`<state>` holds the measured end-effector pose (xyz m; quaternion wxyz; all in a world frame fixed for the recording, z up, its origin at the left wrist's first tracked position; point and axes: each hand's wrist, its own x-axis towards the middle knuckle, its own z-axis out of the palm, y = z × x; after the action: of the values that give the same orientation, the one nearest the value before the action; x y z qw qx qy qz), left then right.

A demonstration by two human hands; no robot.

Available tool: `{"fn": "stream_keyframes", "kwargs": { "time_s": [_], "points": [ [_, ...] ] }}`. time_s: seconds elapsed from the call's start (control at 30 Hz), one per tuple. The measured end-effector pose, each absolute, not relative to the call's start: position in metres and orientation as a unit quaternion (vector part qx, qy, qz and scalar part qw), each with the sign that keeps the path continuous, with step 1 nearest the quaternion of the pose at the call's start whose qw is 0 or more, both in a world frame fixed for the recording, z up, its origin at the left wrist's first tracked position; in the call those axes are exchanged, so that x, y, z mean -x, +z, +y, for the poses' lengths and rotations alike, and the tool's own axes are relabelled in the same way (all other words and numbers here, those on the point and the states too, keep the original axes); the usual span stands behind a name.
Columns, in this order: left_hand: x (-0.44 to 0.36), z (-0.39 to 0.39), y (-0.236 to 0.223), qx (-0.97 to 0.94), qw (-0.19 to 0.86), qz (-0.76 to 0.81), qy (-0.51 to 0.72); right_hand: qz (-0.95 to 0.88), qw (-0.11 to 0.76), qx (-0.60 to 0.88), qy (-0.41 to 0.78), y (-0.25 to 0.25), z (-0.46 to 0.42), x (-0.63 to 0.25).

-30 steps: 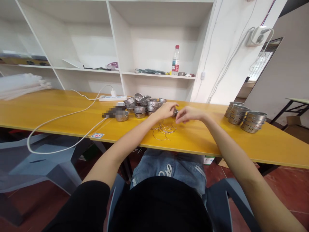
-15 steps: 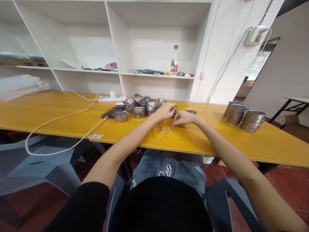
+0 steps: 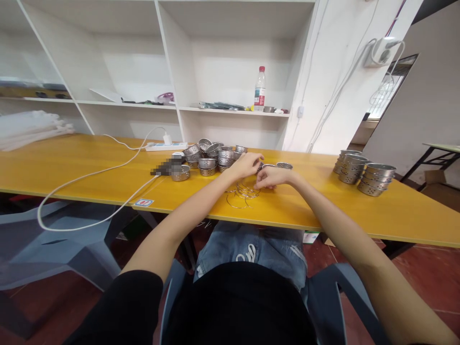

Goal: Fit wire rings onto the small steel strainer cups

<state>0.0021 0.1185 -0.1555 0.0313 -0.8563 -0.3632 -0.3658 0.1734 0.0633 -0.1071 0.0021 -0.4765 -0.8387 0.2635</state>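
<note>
My left hand is closed, fingers bent down over a small perforated metal cup, mostly hidden behind the two hands. Close beside it, my right hand has its fingers pinched together just over the wires; what it holds, if anything, is too small to make out. Thin curved metal wires lie loosely on the table below both hands. Behind the right hand shows the rim of another metal cup, and one more perforated cup stands just to its right.
A heap of perforated cups sits left of my hands, with stacked cups at the right on the yellow table. A white cable runs from a power strip. Shelves behind hold a bottle.
My right hand has shifted very slightly, its fingers curling in more over the wires. The left hand stays where it was.
</note>
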Motion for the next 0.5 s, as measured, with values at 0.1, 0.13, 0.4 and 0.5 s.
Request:
{"fn": "stream_keyframes", "kwargs": {
  "time_s": [0.1, 0.13, 0.4, 0.5],
  "points": [
    [0.000, 0.123, -0.156, 0.853, 0.029, -0.352, -0.384, -0.867, 0.030, 0.428, 0.252, -0.109, 0.066, -0.176],
    [0.001, 0.125, -0.155, 0.851, 0.020, -0.347, -0.393, -0.880, 0.052, 0.401, 0.250, -0.111, 0.067, -0.176],
    [0.019, 0.117, -0.132, 0.763, -0.084, -0.322, -0.554, -0.950, 0.223, 0.204, 0.078, -0.138, 0.030, -0.134],
    [0.018, 0.112, -0.128, 0.750, -0.097, -0.308, -0.577, -0.973, 0.147, 0.167, 0.065, -0.154, 0.013, -0.111]
  ]
}}
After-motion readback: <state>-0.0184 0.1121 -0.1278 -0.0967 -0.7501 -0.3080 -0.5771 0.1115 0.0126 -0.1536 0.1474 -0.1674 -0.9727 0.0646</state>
